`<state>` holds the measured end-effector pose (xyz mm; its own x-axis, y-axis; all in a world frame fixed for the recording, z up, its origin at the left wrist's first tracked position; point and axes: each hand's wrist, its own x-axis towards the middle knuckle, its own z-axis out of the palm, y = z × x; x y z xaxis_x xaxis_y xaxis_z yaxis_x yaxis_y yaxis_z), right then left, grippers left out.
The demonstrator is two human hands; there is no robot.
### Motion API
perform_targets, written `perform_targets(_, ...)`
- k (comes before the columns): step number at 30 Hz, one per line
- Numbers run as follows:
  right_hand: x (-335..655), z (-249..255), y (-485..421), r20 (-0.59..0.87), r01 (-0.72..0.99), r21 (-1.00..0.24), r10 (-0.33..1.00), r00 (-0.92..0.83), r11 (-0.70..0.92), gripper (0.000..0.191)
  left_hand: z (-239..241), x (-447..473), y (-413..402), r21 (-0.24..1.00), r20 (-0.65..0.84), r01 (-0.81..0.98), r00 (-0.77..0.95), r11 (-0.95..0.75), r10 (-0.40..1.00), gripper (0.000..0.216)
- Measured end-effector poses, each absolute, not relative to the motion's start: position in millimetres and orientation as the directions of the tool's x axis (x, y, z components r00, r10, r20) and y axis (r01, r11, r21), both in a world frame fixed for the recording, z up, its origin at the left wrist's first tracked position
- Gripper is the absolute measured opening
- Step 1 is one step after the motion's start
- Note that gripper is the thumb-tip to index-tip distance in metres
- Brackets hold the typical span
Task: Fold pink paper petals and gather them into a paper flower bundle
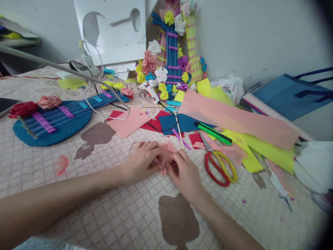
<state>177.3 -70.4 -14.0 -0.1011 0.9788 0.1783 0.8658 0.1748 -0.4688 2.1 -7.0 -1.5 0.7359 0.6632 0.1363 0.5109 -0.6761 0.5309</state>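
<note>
Between my two hands is a small piece of pink paper [167, 152], partly folded or bunched, close above the quilted tablecloth [109, 215]. My left hand [145, 160] pinches its left side, and my right hand [184, 172] has fingers closed on its right edge. The fingertips cover part of the paper. Just beyond the right hand lies a thin wooden stick [179, 130]. Scissors [220, 166] with one red and one yellow handle rest to the right, below a green box cutter [214, 133].
A blue paper guitar [59, 119] with paper flowers lies left. Pink sheets [128, 121] and a blue sheet [178, 124] lie ahead. A white glue gun [150, 91] stands before several flower-decorated guitars [171, 52]. Long pink paper [239, 116] and yellow strips [270, 152] spread right.
</note>
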Motion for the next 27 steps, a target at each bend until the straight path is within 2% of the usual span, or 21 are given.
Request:
perform_targets(18,174.7,-13.9,-73.7,0.169,0.883,-0.432,0.978,-0.122,0.184,0.005,-3.6,3.1,-10.0,0.471,0.173,0.516,0.741,-0.716,0.648,0.004)
perform_targets(27,176.2,-8.1,-78.5,0.124,0.882,-0.419,0.976,-0.18,0.216,0.009,-1.2,-0.5,-8.5,0.492,0.157,0.48,0.772,-0.727,0.616,0.014)
